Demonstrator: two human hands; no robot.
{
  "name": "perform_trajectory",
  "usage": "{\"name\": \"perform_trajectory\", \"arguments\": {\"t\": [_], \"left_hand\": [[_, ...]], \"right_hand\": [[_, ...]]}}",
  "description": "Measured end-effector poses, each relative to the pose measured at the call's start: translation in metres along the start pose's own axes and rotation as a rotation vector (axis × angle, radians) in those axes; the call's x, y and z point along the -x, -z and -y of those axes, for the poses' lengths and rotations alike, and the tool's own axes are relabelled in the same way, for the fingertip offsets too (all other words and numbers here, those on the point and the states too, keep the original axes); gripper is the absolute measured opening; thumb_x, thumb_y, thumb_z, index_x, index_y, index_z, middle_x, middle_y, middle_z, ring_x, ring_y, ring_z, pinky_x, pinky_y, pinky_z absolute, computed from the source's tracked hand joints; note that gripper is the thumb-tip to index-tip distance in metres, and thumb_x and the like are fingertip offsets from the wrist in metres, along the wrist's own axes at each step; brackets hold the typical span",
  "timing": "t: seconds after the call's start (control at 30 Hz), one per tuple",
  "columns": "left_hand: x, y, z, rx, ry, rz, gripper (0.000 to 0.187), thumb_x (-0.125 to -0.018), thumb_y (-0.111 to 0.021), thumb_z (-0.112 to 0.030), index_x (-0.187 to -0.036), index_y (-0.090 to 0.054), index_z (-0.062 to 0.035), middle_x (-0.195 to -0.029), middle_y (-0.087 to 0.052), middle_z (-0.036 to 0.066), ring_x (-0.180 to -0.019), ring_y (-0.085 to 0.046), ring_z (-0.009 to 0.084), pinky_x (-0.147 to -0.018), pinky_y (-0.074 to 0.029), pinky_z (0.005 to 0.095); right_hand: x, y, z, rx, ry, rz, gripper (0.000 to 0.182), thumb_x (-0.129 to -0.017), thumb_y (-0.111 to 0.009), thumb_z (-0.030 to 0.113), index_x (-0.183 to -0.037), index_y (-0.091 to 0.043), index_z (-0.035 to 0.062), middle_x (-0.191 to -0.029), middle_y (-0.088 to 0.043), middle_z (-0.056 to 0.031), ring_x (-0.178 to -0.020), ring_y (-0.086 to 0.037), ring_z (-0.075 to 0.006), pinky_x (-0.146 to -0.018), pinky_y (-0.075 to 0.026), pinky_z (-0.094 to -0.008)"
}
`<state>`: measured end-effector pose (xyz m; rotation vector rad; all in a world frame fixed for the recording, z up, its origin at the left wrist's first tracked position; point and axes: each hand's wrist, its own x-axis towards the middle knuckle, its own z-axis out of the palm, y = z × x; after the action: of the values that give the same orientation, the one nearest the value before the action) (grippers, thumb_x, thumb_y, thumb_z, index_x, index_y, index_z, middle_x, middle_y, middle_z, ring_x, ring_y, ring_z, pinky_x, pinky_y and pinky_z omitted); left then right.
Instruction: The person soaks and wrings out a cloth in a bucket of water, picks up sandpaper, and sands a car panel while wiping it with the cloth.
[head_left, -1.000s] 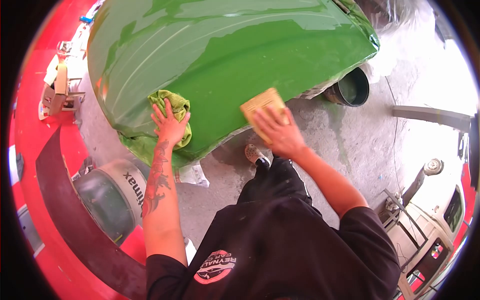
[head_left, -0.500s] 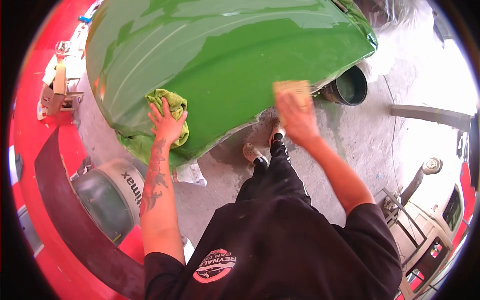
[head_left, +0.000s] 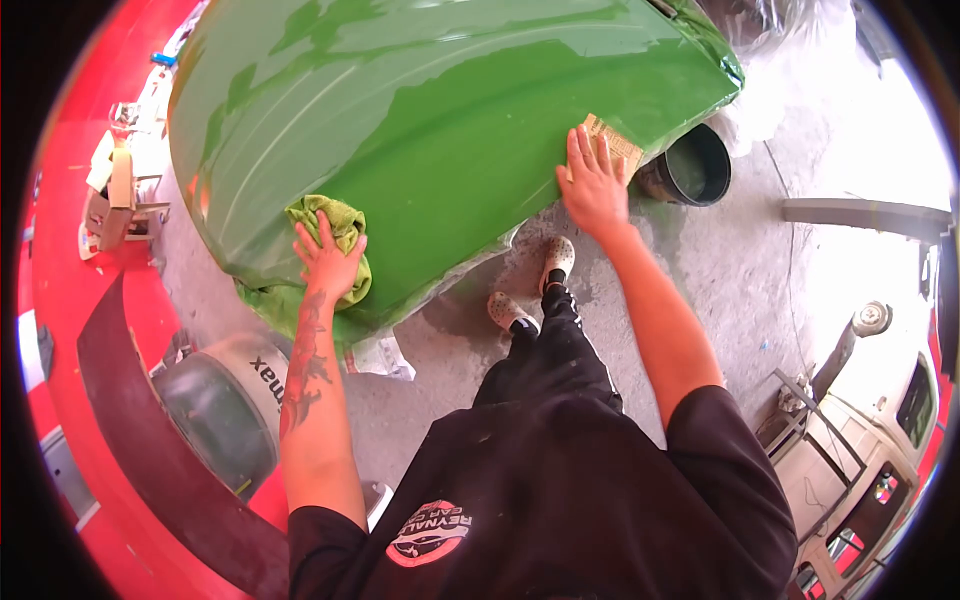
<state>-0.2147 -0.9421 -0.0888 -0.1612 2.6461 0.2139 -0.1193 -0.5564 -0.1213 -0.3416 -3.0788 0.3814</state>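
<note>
A large glossy green car panel (head_left: 450, 110) fills the upper middle of the view, wet in patches. My left hand (head_left: 328, 262) presses a crumpled green cloth (head_left: 340, 225) against the panel's lower left edge. My right hand (head_left: 592, 185) lies flat on a tan sanding sheet (head_left: 615, 145) held against the panel's lower right edge, close to the corner. Most of the sheet is covered by my fingers.
A black bucket (head_left: 695, 168) stands on the concrete floor just right of my right hand. A white pail (head_left: 225, 400) marked with letters sits at lower left beside a red car body (head_left: 70, 300). My feet (head_left: 530, 290) stand below the panel. A vehicle front (head_left: 880, 450) is at lower right.
My right hand has slid the tan sheet along the panel's lower edge from the middle to the right corner. My left hand and the cloth have stayed in place.
</note>
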Motion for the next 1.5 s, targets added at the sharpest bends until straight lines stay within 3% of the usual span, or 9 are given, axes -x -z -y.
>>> {"name": "perform_trajectory", "arguments": {"t": [0.07,0.13,0.27,0.37,0.67,0.87,1.0,1.27,1.5], "left_hand": [[-0.006,-0.002,0.0,-0.007,-0.02,-0.014,0.095,-0.083,-0.056,-0.061,-0.151,0.002,-0.0292,-0.156,0.016,0.015,-0.143,0.007,0.043,-0.107,-0.015,0.0685],[-0.006,-0.003,0.004,-0.017,-0.03,-0.024,0.095,-0.083,-0.057,-0.061,-0.151,0.002,-0.029,-0.156,0.015,0.015,-0.142,0.007,0.0435,-0.107,-0.015,0.0682],[-0.014,-0.011,0.015,0.01,-0.07,-0.053,0.096,-0.083,-0.058,-0.06,-0.151,0.002,-0.028,-0.156,0.015,0.016,-0.142,0.006,0.0438,-0.106,-0.015,0.0689],[-0.014,-0.01,0.016,0.013,-0.072,-0.044,0.097,-0.083,-0.058,-0.06,-0.151,0.002,-0.0277,-0.156,0.015,0.016,-0.142,0.006,0.044,-0.106,-0.015,0.069],[-0.011,-0.009,0.015,-0.023,-0.073,-0.07,0.097,-0.083,-0.059,-0.058,-0.151,0.002,-0.0273,-0.156,0.015,0.017,-0.142,0.006,0.0441,-0.107,-0.015,0.0679],[-0.005,-0.004,0.01,-0.004,-0.039,-0.021,0.097,-0.083,-0.06,-0.057,-0.152,0.001,-0.0267,-0.156,0.014,0.017,-0.142,0.005,0.0446,-0.106,-0.016,0.0687],[-0.011,-0.008,0.019,0.009,-0.072,-0.041,0.098,-0.082,-0.062,-0.055,-0.152,0.001,-0.0271,-0.156,0.014,0.017,-0.142,0.004,0.0439,-0.106,-0.017,0.0691],[-0.012,-0.008,0.024,0.015,-0.093,-0.062,0.097,-0.083,-0.062,-0.054,-0.152,0.001,-0.0262,-0.156,0.012,0.017,-0.143,0.003,0.0437,-0.106,-0.017,0.0677],[-0.009,-0.003,0.024,0.002,-0.081,-0.041,0.098,-0.084,-0.064,-0.05,-0.152,0.001,-0.0236,-0.155,0.012,0.02,-0.142,0.002,0.0446,-0.111,-0.016,0.0596]], "right_hand": [[-0.016,-0.031,0.036,0.045,-0.248,-0.218,0.06,-0.093,-0.043,0.034,-0.147,-0.029,0.0109,-0.156,-0.02,-0.0077,-0.143,-0.017,-0.0308,-0.113,-0.015,-0.0568],[-0.002,-0.031,0.108,0.03,-0.146,-0.096,0.065,-0.092,-0.045,0.037,-0.147,-0.027,0.0078,-0.155,-0.02,-0.0115,-0.144,-0.016,-0.0324,-0.113,-0.015,-0.0556],[0.058,-0.055,0.212,-0.121,0.472,0.04,0.072,-0.09,-0.046,0.049,-0.147,-0.027,0.009,-0.153,-0.024,-0.0121,-0.141,-0.021,-0.0315,-0.112,-0.019,-0.0544],[0.043,-0.063,0.184,-0.235,0.636,-0.046,0.07,-0.09,-0.049,0.047,-0.146,-0.028,0.0105,-0.15,-0.028,-0.0099,-0.141,-0.022,-0.0296,-0.112,-0.019,-0.0532],[-0.095,-0.025,0.049,-0.076,-0.39,-0.266,0.067,-0.097,-0.037,0.041,-0.147,-0.02,0.0004,-0.154,-0.018,-0.0173,-0.144,-0.014,-0.0288,-0.115,-0.013,-0.0537],[-0.019,-0.039,0.185,0.034,0.108,0.02,0.071,-0.096,-0.036,0.045,-0.146,-0.019,-0.0031,-0.155,-0.018,-0.018,-0.144,-0.016,-0.0299,-0.115,-0.014,-0.0513],[-0.018,-0.035,0.157,-0.137,0.342,0.023,0.073,-0.096,-0.036,0.049,-0.147,-0.019,-0.0009,-0.155,-0.019,-0.0159,-0.143,-0.018,-0.0281,-0.114,-0.016,-0.0491],[-0.119,-0.002,-0.023,-0.127,-0.335,-0.192,0.068,-0.097,-0.034,0.045,-0.149,-0.017,0.0047,-0.157,-0.016,-0.0113,-0.144,-0.018,-0.0234,-0.115,-0.014,-0.051],[-0.075,-0.005,0.029,-0.079,-0.239,-0.056,0.066,-0.097,-0.033,0.045,-0.149,-0.018,0.0069,-0.157,-0.016,-0.0082,-0.144,-0.017,-0.0226,-0.116,-0.013,-0.0505]]}}
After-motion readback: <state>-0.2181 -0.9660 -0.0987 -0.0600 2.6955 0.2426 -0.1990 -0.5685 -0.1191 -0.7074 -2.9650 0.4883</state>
